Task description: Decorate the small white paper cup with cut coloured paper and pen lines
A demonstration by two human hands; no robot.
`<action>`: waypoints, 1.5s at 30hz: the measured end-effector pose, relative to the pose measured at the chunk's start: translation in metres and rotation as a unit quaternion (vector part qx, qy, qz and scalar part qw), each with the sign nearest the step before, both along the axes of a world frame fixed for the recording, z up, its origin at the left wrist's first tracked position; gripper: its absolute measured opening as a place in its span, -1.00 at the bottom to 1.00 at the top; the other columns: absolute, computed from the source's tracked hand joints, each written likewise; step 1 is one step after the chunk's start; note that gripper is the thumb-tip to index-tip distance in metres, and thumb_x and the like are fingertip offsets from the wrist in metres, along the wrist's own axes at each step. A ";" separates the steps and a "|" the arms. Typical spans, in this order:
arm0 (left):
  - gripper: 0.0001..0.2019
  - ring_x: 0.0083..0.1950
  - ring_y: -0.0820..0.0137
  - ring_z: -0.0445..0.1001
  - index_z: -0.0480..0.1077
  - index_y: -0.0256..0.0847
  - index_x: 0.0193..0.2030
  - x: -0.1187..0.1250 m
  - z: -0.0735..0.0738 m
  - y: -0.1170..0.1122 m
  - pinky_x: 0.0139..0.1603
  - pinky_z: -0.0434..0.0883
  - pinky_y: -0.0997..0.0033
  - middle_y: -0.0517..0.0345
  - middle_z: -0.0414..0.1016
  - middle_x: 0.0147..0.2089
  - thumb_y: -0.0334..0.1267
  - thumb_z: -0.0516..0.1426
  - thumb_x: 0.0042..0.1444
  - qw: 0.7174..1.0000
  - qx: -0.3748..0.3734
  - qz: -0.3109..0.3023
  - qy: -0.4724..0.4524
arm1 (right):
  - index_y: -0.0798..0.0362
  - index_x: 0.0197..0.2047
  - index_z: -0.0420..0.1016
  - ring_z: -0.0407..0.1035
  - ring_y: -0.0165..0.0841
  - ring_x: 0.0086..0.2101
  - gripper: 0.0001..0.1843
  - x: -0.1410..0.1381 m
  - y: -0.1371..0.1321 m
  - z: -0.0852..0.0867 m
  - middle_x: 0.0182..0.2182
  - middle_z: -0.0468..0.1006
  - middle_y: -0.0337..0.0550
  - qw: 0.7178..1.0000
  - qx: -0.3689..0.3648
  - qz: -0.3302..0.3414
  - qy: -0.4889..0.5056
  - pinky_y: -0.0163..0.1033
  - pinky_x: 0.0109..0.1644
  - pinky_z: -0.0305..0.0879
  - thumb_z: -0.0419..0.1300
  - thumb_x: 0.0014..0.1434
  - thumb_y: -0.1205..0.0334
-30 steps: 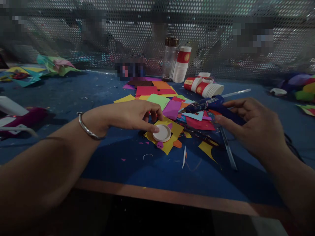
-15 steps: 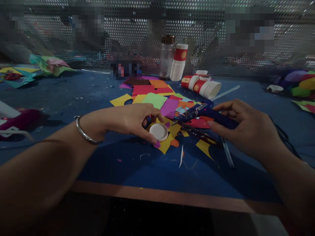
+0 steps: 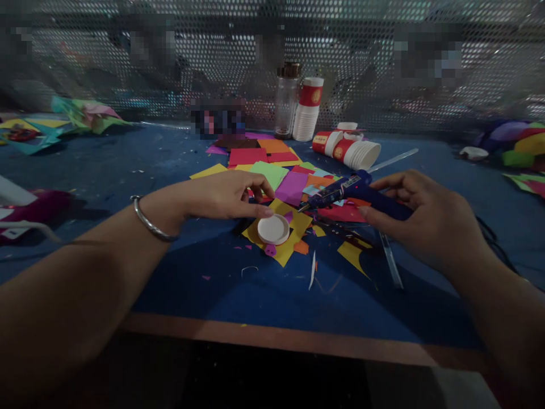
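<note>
My right hand (image 3: 430,218) is wrapped round the handle of a dark blue hot glue gun (image 3: 360,193), whose nozzle points left. Just off that nozzle lies a small white round piece with a raised rim (image 3: 273,228), resting on a yellow paper sheet (image 3: 283,257). Over the piece's far left side hovers my left hand (image 3: 227,193), thumb and fingers apart, holding nothing that I can see. The thumb tip is close to the rim; whether it touches I cannot tell. A small purple paper scrap (image 3: 270,250) sits at the near rim.
Coloured paper sheets (image 3: 249,156) spread behind my hands. Farther back stand a clear bottle (image 3: 286,105) and stacked paper cups (image 3: 307,111); another cup stack (image 3: 349,149) lies sideways. A glue stick (image 3: 390,261) lies beneath my right hand. A perforated metal screen (image 3: 230,62) borders the table.
My left thumb has moved up from the near side of the white round piece to its far left side. The glue gun stays almost in place in my right hand.
</note>
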State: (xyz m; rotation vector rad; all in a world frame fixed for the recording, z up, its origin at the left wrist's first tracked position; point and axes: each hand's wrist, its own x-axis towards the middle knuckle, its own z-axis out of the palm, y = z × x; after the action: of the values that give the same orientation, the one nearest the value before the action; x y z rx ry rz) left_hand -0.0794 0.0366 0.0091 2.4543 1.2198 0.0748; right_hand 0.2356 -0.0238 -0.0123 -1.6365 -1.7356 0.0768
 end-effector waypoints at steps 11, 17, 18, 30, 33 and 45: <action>-0.34 0.17 0.10 0.40 0.43 -0.08 0.16 0.013 -0.003 -0.023 0.12 0.33 0.24 0.03 0.47 0.15 0.24 0.33 0.01 0.993 0.067 -0.086 -0.039 | -0.09 -0.29 0.55 0.56 -0.10 -0.28 -0.57 -0.001 0.001 0.003 -0.34 0.63 -0.11 1.000 -0.004 -0.016 -0.003 0.05 -0.13 0.51 0.32 -0.23 -0.14; -0.18 0.30 0.08 0.32 0.31 0.05 0.31 0.005 0.002 -0.020 0.26 0.24 0.21 0.08 0.38 0.32 0.23 0.39 -0.06 0.991 0.017 -0.133 -0.015 | -0.10 -0.28 0.54 0.55 -0.13 -0.28 -0.60 0.001 0.000 0.002 -0.32 0.62 -0.13 1.000 0.015 -0.014 -0.008 0.00 -0.18 0.49 0.32 -0.16 -0.13; -0.17 0.32 0.07 0.31 0.29 0.06 0.32 0.005 0.002 -0.020 0.29 0.23 0.20 0.08 0.36 0.34 0.21 0.40 -0.07 0.991 0.008 -0.136 -0.014 | -0.10 -0.28 0.54 0.55 -0.14 -0.28 -0.61 0.001 0.000 0.001 -0.32 0.62 -0.14 1.000 0.016 -0.012 -0.008 0.00 -0.18 0.49 0.32 -0.16 -0.13; -0.31 0.21 0.09 0.34 0.29 -0.05 0.20 0.023 -0.003 -0.021 0.16 0.28 0.16 0.04 0.44 0.18 0.09 0.38 -0.02 0.992 -0.037 -0.107 -0.047 | -0.09 -0.25 0.55 0.56 -0.06 -0.22 -0.54 0.001 0.000 0.003 -0.31 0.63 -0.12 0.999 -0.002 -0.041 0.004 0.03 -0.14 0.47 0.35 -0.19 -0.17; -0.28 0.20 0.08 0.33 0.27 -0.07 0.20 0.024 -0.008 -0.018 0.15 0.27 0.16 0.01 0.43 0.18 0.12 0.39 -0.04 0.990 -0.036 -0.125 -0.058 | -0.08 -0.25 0.55 0.55 -0.10 -0.24 -0.55 0.001 0.000 0.002 -0.32 0.63 -0.12 0.999 0.009 -0.034 0.003 0.02 -0.13 0.48 0.34 -0.17 -0.16; -0.28 0.18 0.04 0.33 0.24 -0.07 0.21 0.017 -0.006 -0.018 0.11 0.25 0.17 -0.01 0.44 0.16 0.09 0.38 -0.01 0.993 -0.014 -0.117 -0.024 | -0.08 -0.27 0.54 0.54 -0.12 -0.28 -0.57 0.001 0.000 0.001 -0.35 0.62 -0.12 0.998 0.040 -0.035 -0.020 0.00 -0.20 0.48 0.33 -0.13 -0.18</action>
State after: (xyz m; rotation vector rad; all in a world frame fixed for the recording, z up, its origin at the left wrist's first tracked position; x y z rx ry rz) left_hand -0.0626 0.0181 0.0028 2.5354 0.9003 0.0497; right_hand 0.2367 -0.0237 -0.0110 -1.6486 -1.6867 -0.0582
